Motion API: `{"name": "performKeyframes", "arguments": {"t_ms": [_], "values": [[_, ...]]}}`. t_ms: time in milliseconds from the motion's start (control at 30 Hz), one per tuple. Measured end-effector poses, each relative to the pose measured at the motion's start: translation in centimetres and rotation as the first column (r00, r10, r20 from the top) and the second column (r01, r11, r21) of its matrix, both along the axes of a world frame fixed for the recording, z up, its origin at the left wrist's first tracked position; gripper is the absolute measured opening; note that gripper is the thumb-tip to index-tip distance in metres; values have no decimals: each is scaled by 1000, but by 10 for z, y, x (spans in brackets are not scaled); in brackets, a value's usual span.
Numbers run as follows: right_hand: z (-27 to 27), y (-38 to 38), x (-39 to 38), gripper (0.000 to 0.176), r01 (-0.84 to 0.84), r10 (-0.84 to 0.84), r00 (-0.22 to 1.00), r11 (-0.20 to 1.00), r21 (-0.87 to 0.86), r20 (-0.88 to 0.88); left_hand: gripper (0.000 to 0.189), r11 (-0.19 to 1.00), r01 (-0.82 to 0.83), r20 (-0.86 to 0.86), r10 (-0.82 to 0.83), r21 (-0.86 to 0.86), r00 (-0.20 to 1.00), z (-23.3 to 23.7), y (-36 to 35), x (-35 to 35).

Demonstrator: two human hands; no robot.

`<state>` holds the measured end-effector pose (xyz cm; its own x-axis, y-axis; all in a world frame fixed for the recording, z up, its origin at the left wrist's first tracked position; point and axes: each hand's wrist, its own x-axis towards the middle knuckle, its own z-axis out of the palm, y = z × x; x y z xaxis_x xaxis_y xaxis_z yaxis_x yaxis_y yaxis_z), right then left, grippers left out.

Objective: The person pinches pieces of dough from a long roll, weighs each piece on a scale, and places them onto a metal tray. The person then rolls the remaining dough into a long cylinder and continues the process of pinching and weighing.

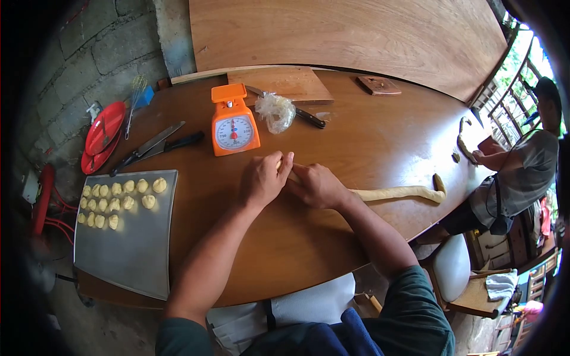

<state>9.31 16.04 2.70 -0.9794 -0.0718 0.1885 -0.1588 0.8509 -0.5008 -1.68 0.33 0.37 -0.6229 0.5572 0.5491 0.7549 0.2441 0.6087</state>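
My left hand (265,181) and my right hand (321,187) meet over the middle of the table, both with fingers curled in. A long rope of pale dough (396,193) runs out from under my right hand to the right and bends up at its far end. My right hand is closed around the near end of this rope. A small bit of dough shows at the fingers of my left hand, mostly hidden by them. Just beyond my hands stands an orange kitchen scale (235,121) with a round dial, its pan bare.
At left, a metal tray (127,255) carries several small dough balls (128,203). Knives (155,146) lie behind it, near red plates (105,133) and a whisk (138,89). A plastic-wrapped lump (275,113) sits by the scale. At right, a co-worker (515,172) handles another dough rope (465,139).
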Motion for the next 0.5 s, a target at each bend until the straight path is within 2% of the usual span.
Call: {"name": "performKeyframes", "arguments": {"t_ms": [100, 167, 200, 233, 267, 333, 400, 467, 500], "values": [[-2, 0, 0, 32, 2, -2, 1000, 1000, 5, 7, 48, 1000, -24, -62, 24, -9, 998, 1, -1, 0], [-2, 6, -1, 33, -61, 75, 994, 985, -162, 81, 48, 999, -39, -65, 39, -4, 997, 4, -4, 1], [1, 5, -2, 33, -63, 77, 994, 985, -161, 81, 47, 999, -50, -70, 50, 3, 996, 5, -4, 1], [4, 3, -2, 36, 9, 103, 973, 879, -477, 208, 47, 999, -51, -71, 51, 3, 996, 5, -4, 1], [7, 0, -1, 41, 123, 169, 934, 675, -727, 315, 46, 999, -30, -81, 31, 14, 996, 5, -5, 2], [14, -3, 0, 43, 139, 163, 924, 698, -702, 346, 45, 1000, -8, -92, 10, 24, 996, 3, -6, 0], [15, -3, 0, 45, 155, 157, 913, 721, -675, 377, 44, 994, 43, -84, -34, 105, 996, 1, -7, -3], [9, -2, -1, 45, 11, 123, 973, 818, -575, 193, 43, 988, 68, -30, -64, 137, 997, 2, -5, -2], [8, 0, 0, 45, 10, 124, 973, 818, -576, 192, 42, 981, 90, 21, -95, 174, 995, 5, -5, 0]]}}
